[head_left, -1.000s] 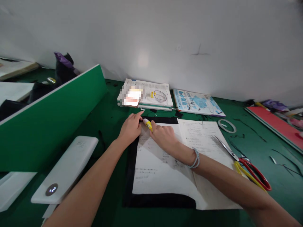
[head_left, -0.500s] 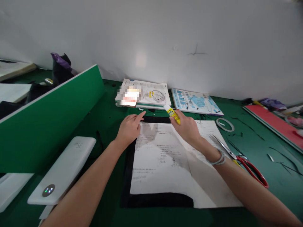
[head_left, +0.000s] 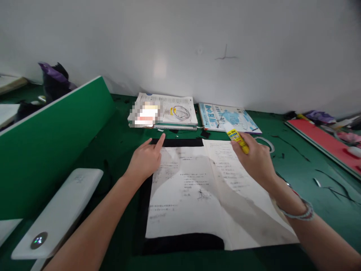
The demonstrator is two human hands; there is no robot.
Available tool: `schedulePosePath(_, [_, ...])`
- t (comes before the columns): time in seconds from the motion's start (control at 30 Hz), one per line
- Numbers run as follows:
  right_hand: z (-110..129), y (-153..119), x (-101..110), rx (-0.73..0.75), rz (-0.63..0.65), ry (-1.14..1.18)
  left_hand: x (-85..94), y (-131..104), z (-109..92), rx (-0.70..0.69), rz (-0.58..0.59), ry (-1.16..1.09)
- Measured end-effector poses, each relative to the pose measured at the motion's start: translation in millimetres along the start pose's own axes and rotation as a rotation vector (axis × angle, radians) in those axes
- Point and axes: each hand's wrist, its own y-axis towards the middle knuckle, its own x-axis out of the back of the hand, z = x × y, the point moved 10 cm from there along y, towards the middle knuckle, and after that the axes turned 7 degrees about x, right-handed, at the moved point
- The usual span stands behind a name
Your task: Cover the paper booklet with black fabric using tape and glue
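Note:
My right hand point(head_left: 255, 160) grips a yellow glue stick point(head_left: 238, 140), its white end tilted up and to the left, over the right part of a creased sheet of paper point(head_left: 169, 188) with writing on it. Black material point(head_left: 180, 242) lies under the sheet and shows along its left, top and lower edges. At the upper left corner my left hand point(head_left: 145, 158) rests with index finger and thumb stretched out, the other fingers partly curled, holding nothing. The scissors are almost wholly hidden behind my right wrist.
A white power bank point(head_left: 59, 212) lies left, beside a standing green board point(head_left: 56, 146). Behind the sheet are an open book point(head_left: 166, 99) and a blue-white book point(head_left: 229, 118). To the right are a tape roll point(head_left: 267, 143), dark scraps and a red board point(head_left: 324, 145).
My right hand has moved right with the glue stick, uncovering more of the sheet and covering the scissors. The whole view has shifted slightly; my left hand stays by the sheet's upper left corner.

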Motion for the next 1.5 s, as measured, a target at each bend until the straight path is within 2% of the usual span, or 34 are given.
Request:
schedulePosePath(0.17, [-33.4,-12.9,13.3,-0.139,-0.025,0.118,-11.7,-6.5,-11.1,0.001,0.112,0.064])
schedulePosePath(0.27, [-59.1,-22.4,17.0,-0.326,-0.072,0.389,-12.2,-8.1,-20.3,-0.002,0.123,0.077])
schedulePosePath(0.33, [-74.3,-26.4,22.8,-0.408,-0.21,0.654,-6.5,-6.9,-20.5,0.034,0.076,0.057])
schedulePosePath(0.4, [-89.8,-28.5,32.8,-0.426,-0.399,0.857,-1.5,-5.6,-18.0,0.064,0.03,0.031])
schedulePosePath(0.47, [-108.3,-31.7,43.2,-0.427,-0.567,0.93,-3.0,-5.2,-17.5,0.049,0.036,0.011])
schedulePosePath(0.57, [-137.8,-37.0,49.4,-0.435,-0.696,0.972,-11.7,-6.1,-16.6,0.007,0.095,-0.006])
schedulePosePath(0.7, [-167.6,-40.5,34.0,-0.47,-0.659,1.151,-14.2,-5.7,-6.3,0.049,0.095,-0.029])
schedulePosePath(0.8, [-170.0,-39.6,15.4,-0.517,-0.508,1.262,-10.0,-2.0,-4.3,0.058,0.078,-0.046])
schedulePosePath(0.9, [-147.2,-36.1,7.1,-0.495,-0.276,1.193,8.5,1.9,-22.5,-0.01,0.021,-0.131])
schedulePosePath(0.97, [-118.3,-34.0,9.8,-0.4,-0.104,1.029,21.7,-2.8,-52.8,-0.121,0.063,-0.256])
schedulePosePath(1.0, [-101.2,-34.2,12.0,-0.338,-0.023,0.939,26.5,-9.5,-72.7,-0.187,0.127,-0.332])
schedulePosePath(1.1, [-47.7,-43.6,13.1,-0.177,0.192,0.807,40.9,-47.0,-131.9,-0.318,0.34,-0.524])
schedulePosePath(1.13, [-29.7,-49.4,11.5,-0.13,0.264,0.815,47.0,-62.6,-147.8,-0.345,0.369,-0.552])
schedulePosePath(1.2, [4.3,-62.8,8.7,-0.03,0.398,0.842,58.8,-92.4,-168.9,-0.376,0.351,-0.555])
schedulePosePath(1.27, [32.0,-75.5,8.9,0.065,0.489,0.836,65.4,-116.6,-177.0,-0.381,0.3,-0.519])
schedulePosePath(1.33, [52.5,-85.2,11.5,0.136,0.536,0.823,67.1,-132.0,-176.2,-0.364,0.257,-0.486])
schedulePosePath(1.5, [82.1,-99.4,13.7,0.228,0.585,0.813,65.7,-135.6,-165.0,-0.242,0.174,-0.476])
